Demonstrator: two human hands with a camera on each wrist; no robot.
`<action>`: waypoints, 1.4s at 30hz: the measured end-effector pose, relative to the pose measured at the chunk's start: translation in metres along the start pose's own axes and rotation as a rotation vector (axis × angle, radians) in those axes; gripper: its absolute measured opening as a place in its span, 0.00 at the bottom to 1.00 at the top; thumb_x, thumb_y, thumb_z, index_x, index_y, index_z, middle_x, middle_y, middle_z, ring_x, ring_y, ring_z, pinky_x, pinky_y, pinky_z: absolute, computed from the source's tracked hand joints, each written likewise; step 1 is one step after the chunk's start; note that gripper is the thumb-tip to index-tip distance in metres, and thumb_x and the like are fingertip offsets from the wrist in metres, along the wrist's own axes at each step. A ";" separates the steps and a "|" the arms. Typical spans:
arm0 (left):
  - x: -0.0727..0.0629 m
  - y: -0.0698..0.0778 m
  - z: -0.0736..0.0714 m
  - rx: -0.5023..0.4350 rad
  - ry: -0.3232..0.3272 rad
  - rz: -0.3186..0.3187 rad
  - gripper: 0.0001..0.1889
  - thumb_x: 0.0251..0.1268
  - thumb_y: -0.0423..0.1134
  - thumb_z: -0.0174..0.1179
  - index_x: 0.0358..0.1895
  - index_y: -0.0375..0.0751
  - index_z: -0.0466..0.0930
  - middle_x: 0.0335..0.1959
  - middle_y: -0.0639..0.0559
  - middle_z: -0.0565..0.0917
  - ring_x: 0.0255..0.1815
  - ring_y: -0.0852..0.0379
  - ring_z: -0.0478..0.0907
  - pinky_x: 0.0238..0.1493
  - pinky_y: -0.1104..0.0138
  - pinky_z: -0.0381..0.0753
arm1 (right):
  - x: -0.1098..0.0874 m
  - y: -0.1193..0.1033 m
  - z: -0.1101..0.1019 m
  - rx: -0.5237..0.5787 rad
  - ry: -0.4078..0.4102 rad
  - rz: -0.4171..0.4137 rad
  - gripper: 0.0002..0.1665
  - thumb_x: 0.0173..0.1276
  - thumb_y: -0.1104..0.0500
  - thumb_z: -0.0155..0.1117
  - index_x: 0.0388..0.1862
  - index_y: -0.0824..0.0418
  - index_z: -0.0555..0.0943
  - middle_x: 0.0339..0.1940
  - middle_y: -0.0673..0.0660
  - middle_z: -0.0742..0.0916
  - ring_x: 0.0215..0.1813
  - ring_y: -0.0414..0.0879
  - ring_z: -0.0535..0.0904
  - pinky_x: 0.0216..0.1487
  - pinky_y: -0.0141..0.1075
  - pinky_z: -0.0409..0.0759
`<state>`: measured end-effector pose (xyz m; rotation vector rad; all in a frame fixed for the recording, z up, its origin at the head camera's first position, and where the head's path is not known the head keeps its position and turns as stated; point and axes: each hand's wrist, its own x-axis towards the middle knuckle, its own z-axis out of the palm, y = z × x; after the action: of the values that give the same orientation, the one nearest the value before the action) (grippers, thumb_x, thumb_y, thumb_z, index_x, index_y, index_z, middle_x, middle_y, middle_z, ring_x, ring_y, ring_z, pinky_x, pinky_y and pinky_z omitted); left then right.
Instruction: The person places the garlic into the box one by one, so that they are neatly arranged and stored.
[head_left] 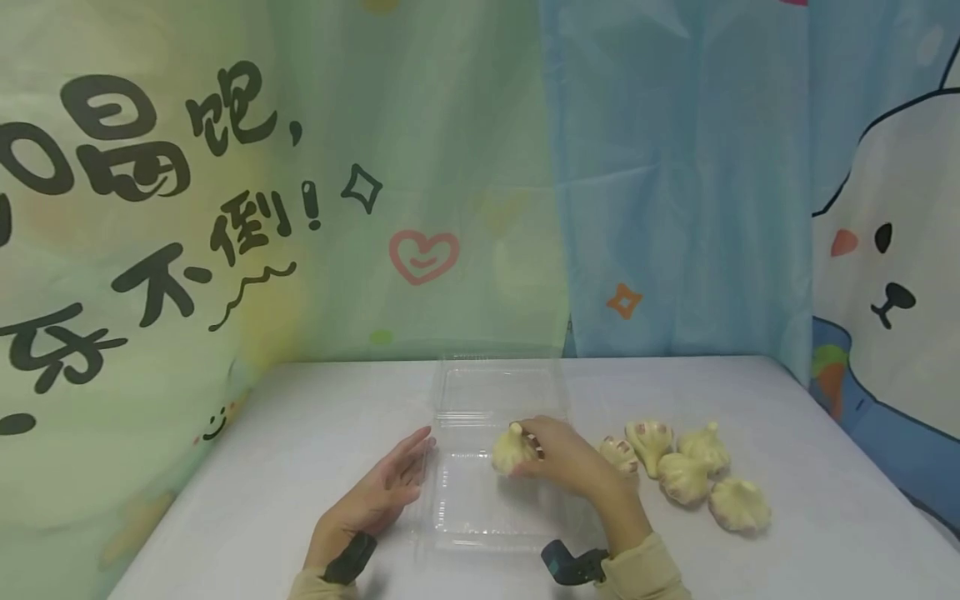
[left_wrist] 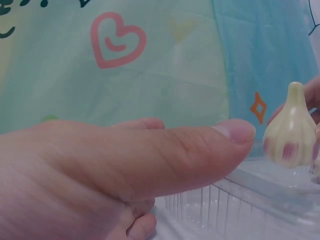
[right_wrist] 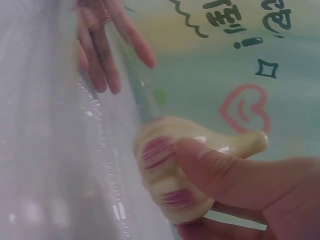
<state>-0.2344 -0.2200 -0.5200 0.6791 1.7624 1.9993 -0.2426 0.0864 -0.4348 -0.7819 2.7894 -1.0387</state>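
Note:
A cream garlic bulb [head_left: 513,451] with painted-looking purple streaks is pinched between the thumb and fingers of my right hand [head_left: 566,458]. It is held above the clear plastic box [head_left: 480,542], whose hinged lid [head_left: 501,390] lies folded back at the far side. In the right wrist view, the thumb presses on the side of the garlic bulb [right_wrist: 165,192], its stem pointing right. Fairly straight fingers mark my left hand [head_left: 382,487], which stands at the box's left side; whether it touches the wall I cannot tell. The left wrist view has its thumb [left_wrist: 200,150] in front.
Several more garlic bulbs [head_left: 683,479] lie grouped on the white table [head_left: 817,467], right of the box. One of them, a garlic bulb [head_left: 618,454], is partly hidden behind the right wrist. A printed curtain [head_left: 465,183] hangs behind the table's far edge.

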 end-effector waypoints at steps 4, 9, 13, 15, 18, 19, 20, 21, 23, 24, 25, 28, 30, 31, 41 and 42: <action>0.000 0.001 0.000 0.000 0.000 0.002 0.46 0.62 0.28 0.58 0.77 0.43 0.38 0.77 0.34 0.33 0.78 0.41 0.29 0.71 0.76 0.51 | 0.004 -0.002 0.007 0.005 0.019 0.026 0.35 0.51 0.56 0.74 0.55 0.70 0.76 0.49 0.62 0.84 0.51 0.55 0.79 0.56 0.50 0.76; 0.001 0.001 0.001 -0.002 0.008 -0.009 0.46 0.62 0.29 0.59 0.76 0.43 0.38 0.77 0.35 0.34 0.78 0.41 0.29 0.71 0.76 0.52 | 0.009 -0.004 0.015 0.004 0.017 0.029 0.35 0.49 0.58 0.75 0.55 0.70 0.77 0.46 0.61 0.84 0.48 0.53 0.79 0.54 0.48 0.77; 0.000 0.002 0.002 -0.004 0.010 -0.011 0.46 0.62 0.29 0.59 0.76 0.42 0.38 0.77 0.35 0.34 0.77 0.40 0.29 0.70 0.77 0.52 | 0.012 -0.005 0.020 0.023 0.014 0.025 0.34 0.50 0.59 0.75 0.56 0.69 0.77 0.47 0.62 0.84 0.49 0.54 0.80 0.55 0.49 0.77; 0.000 0.003 0.002 -0.002 0.011 -0.008 0.46 0.62 0.29 0.59 0.76 0.42 0.38 0.77 0.35 0.34 0.78 0.40 0.29 0.70 0.77 0.53 | 0.013 -0.007 0.023 0.026 0.021 0.021 0.33 0.50 0.60 0.74 0.56 0.69 0.77 0.49 0.62 0.84 0.51 0.55 0.80 0.56 0.49 0.76; -0.001 0.003 0.002 0.003 0.016 -0.004 0.46 0.62 0.30 0.60 0.76 0.43 0.38 0.77 0.35 0.34 0.78 0.41 0.30 0.70 0.77 0.53 | 0.016 -0.010 0.028 0.027 0.039 0.036 0.33 0.50 0.60 0.74 0.56 0.68 0.77 0.50 0.63 0.84 0.53 0.56 0.79 0.58 0.50 0.75; -0.002 0.003 0.002 0.006 0.018 -0.003 0.46 0.62 0.30 0.60 0.76 0.43 0.38 0.77 0.35 0.34 0.78 0.41 0.30 0.70 0.77 0.53 | 0.017 -0.011 0.030 0.031 0.046 0.045 0.33 0.51 0.61 0.74 0.57 0.68 0.77 0.51 0.63 0.84 0.54 0.57 0.79 0.59 0.50 0.74; -0.002 0.003 0.001 0.008 0.018 -0.001 0.46 0.62 0.30 0.60 0.76 0.43 0.39 0.77 0.34 0.35 0.78 0.40 0.30 0.70 0.77 0.53 | 0.017 -0.012 0.031 0.035 0.051 0.055 0.33 0.51 0.61 0.73 0.57 0.68 0.76 0.52 0.64 0.83 0.55 0.57 0.78 0.60 0.51 0.74; -0.002 0.003 0.001 0.008 0.018 -0.001 0.46 0.62 0.30 0.60 0.76 0.43 0.38 0.77 0.34 0.34 0.78 0.40 0.30 0.70 0.76 0.53 | 0.018 -0.013 0.033 0.041 0.055 0.070 0.33 0.52 0.61 0.73 0.58 0.68 0.76 0.53 0.64 0.83 0.56 0.57 0.78 0.61 0.51 0.74; -0.002 0.002 0.001 0.010 0.018 -0.003 0.46 0.62 0.30 0.60 0.76 0.43 0.38 0.77 0.34 0.35 0.78 0.40 0.30 0.71 0.76 0.53 | 0.019 -0.014 0.036 0.050 0.066 0.086 0.33 0.53 0.61 0.73 0.59 0.67 0.75 0.55 0.64 0.82 0.58 0.58 0.77 0.62 0.51 0.73; -0.002 0.002 0.001 0.010 0.017 -0.005 0.46 0.62 0.30 0.60 0.76 0.43 0.38 0.77 0.34 0.35 0.78 0.40 0.30 0.71 0.76 0.53 | 0.019 -0.014 0.038 0.047 0.071 0.095 0.33 0.53 0.61 0.72 0.59 0.67 0.75 0.56 0.64 0.82 0.58 0.58 0.77 0.62 0.51 0.73; -0.002 0.002 0.001 0.012 0.016 -0.007 0.46 0.62 0.30 0.60 0.76 0.43 0.38 0.77 0.34 0.35 0.78 0.40 0.30 0.71 0.76 0.53 | 0.019 -0.014 0.040 0.047 0.078 0.100 0.33 0.53 0.60 0.72 0.59 0.67 0.75 0.56 0.64 0.82 0.59 0.58 0.77 0.62 0.51 0.73; -0.002 0.001 0.000 0.007 0.009 -0.010 0.46 0.62 0.30 0.59 0.76 0.42 0.37 0.77 0.34 0.34 0.78 0.41 0.29 0.71 0.76 0.52 | 0.021 -0.013 0.045 0.042 0.094 0.102 0.32 0.53 0.60 0.72 0.58 0.67 0.76 0.54 0.63 0.83 0.57 0.57 0.78 0.61 0.51 0.74; -0.002 0.001 0.000 0.005 0.005 -0.012 0.46 0.62 0.30 0.59 0.76 0.42 0.37 0.77 0.34 0.34 0.77 0.41 0.29 0.71 0.77 0.51 | 0.022 -0.013 0.048 0.041 0.098 0.100 0.32 0.52 0.59 0.73 0.56 0.67 0.77 0.53 0.63 0.83 0.55 0.57 0.79 0.59 0.51 0.75; -0.002 0.001 0.000 0.005 0.002 -0.012 0.46 0.62 0.30 0.59 0.76 0.42 0.37 0.77 0.34 0.33 0.77 0.41 0.28 0.70 0.77 0.51 | 0.022 -0.013 0.049 0.040 0.100 0.095 0.32 0.52 0.59 0.73 0.56 0.68 0.77 0.52 0.63 0.83 0.55 0.57 0.79 0.59 0.51 0.75; 0.001 0.001 -0.001 0.018 -0.017 0.012 0.46 0.62 0.28 0.58 0.77 0.44 0.37 0.77 0.33 0.34 0.77 0.40 0.28 0.70 0.78 0.53 | 0.025 -0.018 0.055 -0.006 0.078 0.091 0.31 0.51 0.57 0.74 0.55 0.66 0.79 0.47 0.61 0.84 0.48 0.53 0.80 0.53 0.48 0.78; 0.001 0.002 0.000 0.018 -0.016 0.011 0.46 0.62 0.28 0.58 0.77 0.44 0.37 0.77 0.33 0.35 0.77 0.40 0.28 0.70 0.78 0.53 | 0.025 -0.018 0.056 -0.007 0.075 0.095 0.31 0.51 0.57 0.74 0.55 0.66 0.79 0.47 0.61 0.83 0.47 0.52 0.80 0.53 0.48 0.78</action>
<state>-0.2353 -0.2201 -0.5185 0.7101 1.7731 1.9823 -0.2436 0.0292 -0.4639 -0.6166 2.8625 -1.0640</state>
